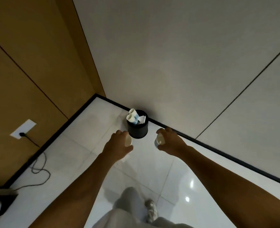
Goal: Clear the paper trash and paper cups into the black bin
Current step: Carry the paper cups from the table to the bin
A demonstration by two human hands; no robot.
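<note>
— Hands first: what do they hold?

— Left hand (118, 146) is wrapped around a paper cup (128, 140), its mouth turned toward the camera. Right hand (169, 139) grips a second cup (159, 140), also mouth-up.

— And the black bin (137, 129)?

— On the floor (90, 129) at twelve o'clock from the hands, between them and the wall's black baseboard (202, 141). Two cups (132, 116) and white paper (142, 119) stick out of its top.

— Anything else?

— A wall socket (23, 129) at nine o'clock, cable (40, 163) trailing down.
</note>
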